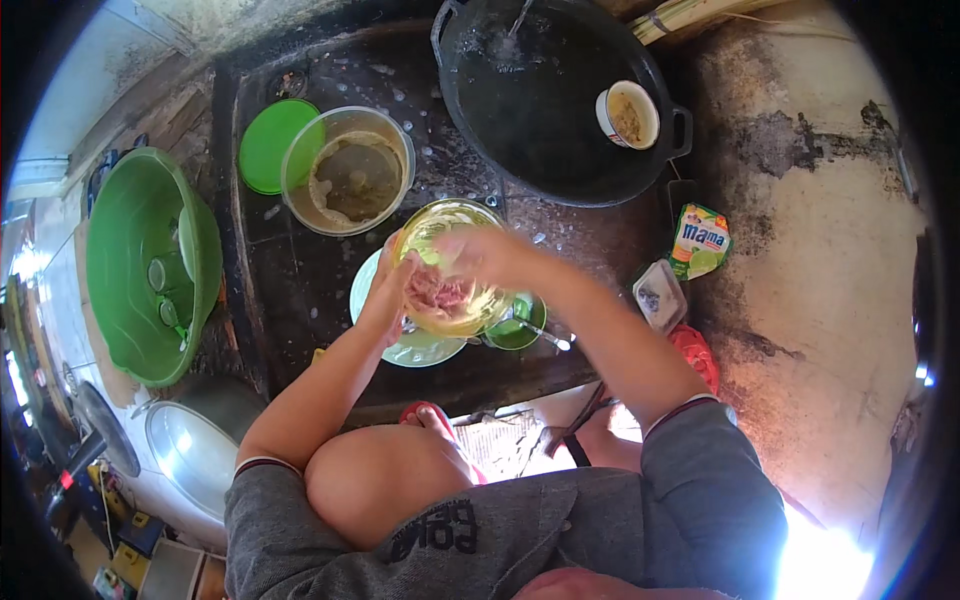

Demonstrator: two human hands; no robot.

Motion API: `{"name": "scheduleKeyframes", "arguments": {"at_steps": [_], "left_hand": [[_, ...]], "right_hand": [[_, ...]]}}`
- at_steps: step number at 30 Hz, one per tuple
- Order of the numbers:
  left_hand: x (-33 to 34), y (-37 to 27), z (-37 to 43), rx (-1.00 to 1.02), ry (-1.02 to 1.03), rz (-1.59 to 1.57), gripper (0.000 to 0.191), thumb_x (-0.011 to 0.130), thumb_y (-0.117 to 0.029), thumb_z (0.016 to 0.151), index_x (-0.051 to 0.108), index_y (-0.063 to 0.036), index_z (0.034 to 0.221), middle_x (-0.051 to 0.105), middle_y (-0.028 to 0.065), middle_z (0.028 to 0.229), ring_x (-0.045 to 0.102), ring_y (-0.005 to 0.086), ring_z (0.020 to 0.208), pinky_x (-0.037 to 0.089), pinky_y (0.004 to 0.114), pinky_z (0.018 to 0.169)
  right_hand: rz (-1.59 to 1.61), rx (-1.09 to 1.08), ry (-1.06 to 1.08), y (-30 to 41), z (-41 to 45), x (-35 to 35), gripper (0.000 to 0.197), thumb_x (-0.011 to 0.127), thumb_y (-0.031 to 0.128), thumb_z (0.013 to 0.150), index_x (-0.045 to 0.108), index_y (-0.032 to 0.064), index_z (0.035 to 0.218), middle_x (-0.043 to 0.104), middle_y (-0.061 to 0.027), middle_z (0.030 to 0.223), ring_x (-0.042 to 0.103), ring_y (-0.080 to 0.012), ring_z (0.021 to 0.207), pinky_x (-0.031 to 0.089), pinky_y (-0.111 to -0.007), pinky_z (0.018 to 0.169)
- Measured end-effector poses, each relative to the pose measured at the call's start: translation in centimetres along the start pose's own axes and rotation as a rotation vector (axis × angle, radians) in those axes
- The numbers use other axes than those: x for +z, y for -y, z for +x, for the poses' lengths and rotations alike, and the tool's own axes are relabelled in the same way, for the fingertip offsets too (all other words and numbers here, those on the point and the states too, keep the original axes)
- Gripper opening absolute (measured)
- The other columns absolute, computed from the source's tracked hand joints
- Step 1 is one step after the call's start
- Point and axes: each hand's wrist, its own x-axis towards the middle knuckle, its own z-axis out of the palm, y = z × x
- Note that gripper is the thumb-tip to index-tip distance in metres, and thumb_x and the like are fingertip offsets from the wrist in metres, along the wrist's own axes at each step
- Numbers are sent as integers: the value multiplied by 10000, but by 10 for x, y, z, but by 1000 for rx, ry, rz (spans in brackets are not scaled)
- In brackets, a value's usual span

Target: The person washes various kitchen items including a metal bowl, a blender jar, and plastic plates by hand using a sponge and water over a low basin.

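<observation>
My left hand (382, 300) grips the rim of a yellow see-through bowl (476, 319), which is tilted towards me. Motion blurs my right hand (495, 259), which reaches over the bowl's inside; whether its fingers hold anything cannot be made out. A crumpled pink thing (439, 292), perhaps a scrubbing mesh, shows in the bowl below those fingers. Under the bowl lie pale green plates (424, 351), partly covered. Beside them stands a green cup (514, 334) with a metal spoon (544, 334) leaning out.
A clear plastic tub (349, 180) holds murky water near a green lid (262, 150). Water streams into a large black wok (540, 112) holding a white cup (628, 116). At right are a Mama soap pouch (701, 240), a plastic container (660, 296) and a wall. A green basin (124, 300) holds dishes.
</observation>
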Motion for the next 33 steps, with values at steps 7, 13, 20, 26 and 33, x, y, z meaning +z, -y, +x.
{"name": "scheduleKeyframes", "arguments": {"at_steps": [7,13,20,26,33], "left_hand": [[19,-1,24,-121,0,-13,545,491,-271,894,220,-162,1354,390,67,1275,430,204,1142,386,373,928],[15,-5,35,-107,-35,36,578,516,-337,875,214,-240,1359,408,30,1266,438,184,1130,381,422,889],[21,13,19,-113,-10,-49,547,466,-371,892,228,-204,1355,394,64,1274,407,199,1160,405,360,863],[5,6,10,-126,-225,55,542,485,-411,873,266,-206,1324,422,77,1201,455,235,1078,428,454,794],[11,11,9,131,-26,-70,558,475,-281,888,202,-222,1371,396,71,1242,427,219,1048,411,376,804]], "right_hand": [[-609,558,-580,-119,-1,-151,312,575,256,784,577,23,991,610,-166,899,590,-297,841,470,-384,767],[32,125,229,-37,29,-61,282,555,282,825,570,50,986,603,-87,946,594,-195,821,478,-309,717],[-208,-211,-157,-56,17,75,400,693,182,651,578,135,1031,562,-88,987,504,-292,984,398,-377,846],[-713,72,183,-28,13,34,370,617,251,746,551,148,1095,526,-84,1092,456,-258,1071,345,-385,917],[-830,-327,-180,-23,33,27,357,575,260,732,561,113,1057,518,-97,1134,408,-276,1130,316,-422,936]]}}
